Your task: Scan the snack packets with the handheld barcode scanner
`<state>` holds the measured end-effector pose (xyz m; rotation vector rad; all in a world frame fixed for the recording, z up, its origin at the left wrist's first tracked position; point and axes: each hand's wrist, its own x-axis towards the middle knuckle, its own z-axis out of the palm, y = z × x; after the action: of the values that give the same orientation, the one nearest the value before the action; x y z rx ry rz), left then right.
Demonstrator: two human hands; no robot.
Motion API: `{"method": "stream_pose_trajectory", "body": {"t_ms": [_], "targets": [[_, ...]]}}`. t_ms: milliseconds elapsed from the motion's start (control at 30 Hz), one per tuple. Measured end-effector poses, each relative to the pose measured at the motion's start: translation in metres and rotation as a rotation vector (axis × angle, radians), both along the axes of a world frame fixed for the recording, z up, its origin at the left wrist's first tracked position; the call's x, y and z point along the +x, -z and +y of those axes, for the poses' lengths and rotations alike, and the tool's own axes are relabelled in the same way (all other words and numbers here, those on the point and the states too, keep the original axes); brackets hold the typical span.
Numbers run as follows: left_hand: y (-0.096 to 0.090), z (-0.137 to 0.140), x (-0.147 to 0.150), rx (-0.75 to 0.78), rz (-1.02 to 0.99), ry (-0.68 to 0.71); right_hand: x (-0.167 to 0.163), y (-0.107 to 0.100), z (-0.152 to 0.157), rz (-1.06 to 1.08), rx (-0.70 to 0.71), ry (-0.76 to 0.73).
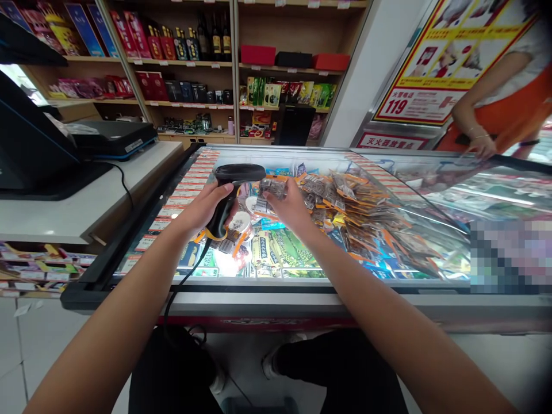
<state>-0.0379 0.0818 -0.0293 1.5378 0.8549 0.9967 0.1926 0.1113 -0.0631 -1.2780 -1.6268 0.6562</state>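
My left hand (202, 207) is wrapped round the handle of a black barcode scanner (240, 171), whose head points to the right. From the handle's base a black cable runs down over the freezer's front edge. My right hand (291, 204) pinches a small snack packet (272, 187) with an orange edge and dark contents, close in front of the scanner head. To the right of it, similar orange-edged packets (366, 207) lie heaped on the freezer's glass top. Several more packets (228, 240) lie under the scanner, beside round white-lidded items (240, 223).
The glass-topped freezer (259, 299) stretches across in front of me. A counter (52, 213) with a scale (112, 138) stands at left. Stocked shelves (181, 62) line the back. At right, another person's hand (483, 146) rests by the freezer's edge.
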Motion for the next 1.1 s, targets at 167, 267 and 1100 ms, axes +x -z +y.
{"method": "stream_pose_trajectory", "body": {"t_ms": [167, 267, 1100], "targets": [[0.001, -0.002, 0.0, 0.021, 0.029, 0.065, 0.005, -0.004, 0.004, 0.058, 0.051, 0.033], [0.0, -0.005, 0.001, 0.035, 0.062, 0.091, 0.007, -0.003, 0.007, 0.089, 0.081, 0.038], [0.001, -0.001, 0.004, -0.025, -0.056, -0.06, 0.124, -0.043, 0.016, -0.531, 0.281, 0.546]]}}
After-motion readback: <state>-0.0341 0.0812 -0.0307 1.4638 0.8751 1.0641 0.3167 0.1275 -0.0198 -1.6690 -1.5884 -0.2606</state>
